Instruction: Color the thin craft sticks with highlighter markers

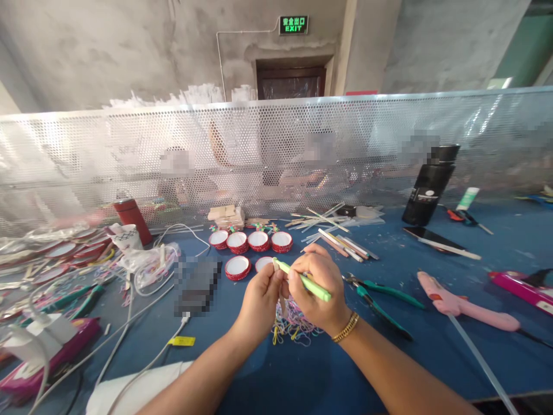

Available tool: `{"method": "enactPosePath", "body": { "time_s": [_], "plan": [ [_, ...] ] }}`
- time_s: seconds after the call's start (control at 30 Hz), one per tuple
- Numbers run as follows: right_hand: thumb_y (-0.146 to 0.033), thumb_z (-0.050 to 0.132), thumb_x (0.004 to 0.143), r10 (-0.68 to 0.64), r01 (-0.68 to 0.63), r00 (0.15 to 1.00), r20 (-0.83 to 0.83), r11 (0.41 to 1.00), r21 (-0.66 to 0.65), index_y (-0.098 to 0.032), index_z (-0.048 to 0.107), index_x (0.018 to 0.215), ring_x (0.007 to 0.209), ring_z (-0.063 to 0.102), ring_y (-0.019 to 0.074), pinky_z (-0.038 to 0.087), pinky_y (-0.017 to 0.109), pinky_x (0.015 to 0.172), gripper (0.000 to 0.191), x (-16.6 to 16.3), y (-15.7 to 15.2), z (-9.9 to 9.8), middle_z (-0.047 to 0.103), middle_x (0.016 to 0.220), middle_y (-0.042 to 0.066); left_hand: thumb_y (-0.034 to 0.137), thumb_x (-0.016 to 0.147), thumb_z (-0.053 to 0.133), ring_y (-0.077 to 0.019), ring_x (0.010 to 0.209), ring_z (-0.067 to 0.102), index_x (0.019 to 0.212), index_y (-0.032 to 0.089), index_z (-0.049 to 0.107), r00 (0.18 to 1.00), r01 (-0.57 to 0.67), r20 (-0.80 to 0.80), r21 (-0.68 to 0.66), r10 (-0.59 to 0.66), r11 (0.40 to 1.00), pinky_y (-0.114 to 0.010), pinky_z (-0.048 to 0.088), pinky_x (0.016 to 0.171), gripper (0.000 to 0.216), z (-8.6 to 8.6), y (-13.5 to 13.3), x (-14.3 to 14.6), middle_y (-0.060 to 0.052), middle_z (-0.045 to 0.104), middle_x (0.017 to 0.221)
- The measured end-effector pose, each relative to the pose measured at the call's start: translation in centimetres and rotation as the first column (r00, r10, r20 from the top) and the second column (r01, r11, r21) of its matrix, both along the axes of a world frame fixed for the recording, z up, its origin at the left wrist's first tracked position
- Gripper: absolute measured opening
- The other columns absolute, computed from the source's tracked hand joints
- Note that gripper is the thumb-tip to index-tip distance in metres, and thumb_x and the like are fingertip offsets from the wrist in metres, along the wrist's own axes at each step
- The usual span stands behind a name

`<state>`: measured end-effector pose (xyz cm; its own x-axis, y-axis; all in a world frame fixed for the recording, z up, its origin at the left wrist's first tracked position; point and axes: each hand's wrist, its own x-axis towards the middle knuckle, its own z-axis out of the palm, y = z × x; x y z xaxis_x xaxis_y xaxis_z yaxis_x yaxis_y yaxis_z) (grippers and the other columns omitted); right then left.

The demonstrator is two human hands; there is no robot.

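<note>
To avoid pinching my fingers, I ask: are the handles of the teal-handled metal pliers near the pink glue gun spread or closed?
Spread. The teal handles of the pliers diverge, with blue tabletop visible between them.

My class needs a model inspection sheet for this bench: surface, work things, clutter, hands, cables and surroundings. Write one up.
Surface: blue tabletop, heavily covered at the left.
Work things: light green pen-like tool; pale strip, partly hidden; tangled coloured cords; stacked red-rimmed discs.
Clutter: green-handled pliers, jaws apart; pink glue gun; black bottle; red bottle.
Hands: left hand pinches the strip; right hand grips the tool, its tip at the left fingertips.
Cables: white cable plugged into a dark device; others cross the left side.
Surroundings: perforated screen; lit exit sign above a doorway.
</note>
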<state>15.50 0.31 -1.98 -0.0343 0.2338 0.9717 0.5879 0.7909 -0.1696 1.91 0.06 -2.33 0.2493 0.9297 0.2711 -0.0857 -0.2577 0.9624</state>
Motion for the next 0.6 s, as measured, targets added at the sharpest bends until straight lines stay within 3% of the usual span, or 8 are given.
{"method": "enactPosePath", "body": {
  "time_s": [0.6],
  "plan": [
    [-0.011,0.056,0.086,-0.007,0.007,1.000,-0.011,1.000,0.003,-0.023,0.054,0.081,0.064,0.060,0.0163,0.050,0.044,0.085,0.013,0.22,0.07,-0.11,0.064,0.069,-0.001,0.055,0.090,0.060,-0.0079,0.048,0.040,0.080,0.019,0.054,1.000,-0.004,-0.010,-0.001,0.004,1.000,-0.019,0.034,0.043,0.038,-0.37,0.24,-0.04,0.006,0.047,0.061]
  ]
}}
